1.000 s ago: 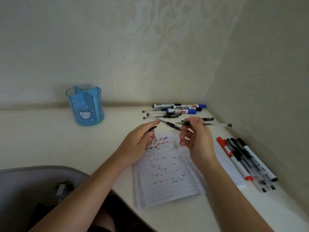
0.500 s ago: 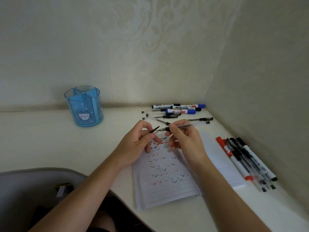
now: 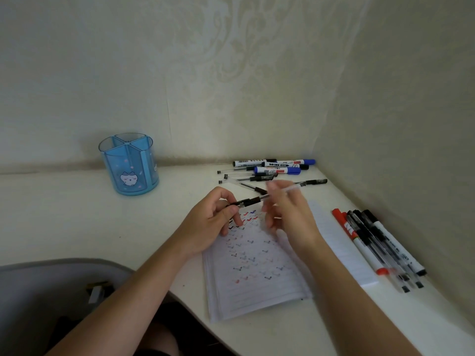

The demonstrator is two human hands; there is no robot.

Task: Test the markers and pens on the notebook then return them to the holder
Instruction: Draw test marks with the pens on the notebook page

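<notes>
A clear pen (image 3: 253,200) with a black grip hangs level above the open notebook (image 3: 257,278), whose page is covered in small red, blue and black check marks. My left hand (image 3: 213,222) pinches the pen's black capped end between thumb and fingers. My right hand (image 3: 290,217), blurred by motion, holds the clear barrel at the other end. The blue divided holder (image 3: 129,165) with a cat picture stands at the back left, with nothing showing in it.
Several markers and pens (image 3: 277,167) lie in a loose pile by the back wall. A row of several more, among them a red marker (image 3: 357,242), lies along the right wall beside the notebook. A grey chair back (image 3: 51,291) is at the lower left.
The cap in my left hand and the pen in my right hand were apart; they have come together, and the pen tip now sits in the cap at my left fingers.
</notes>
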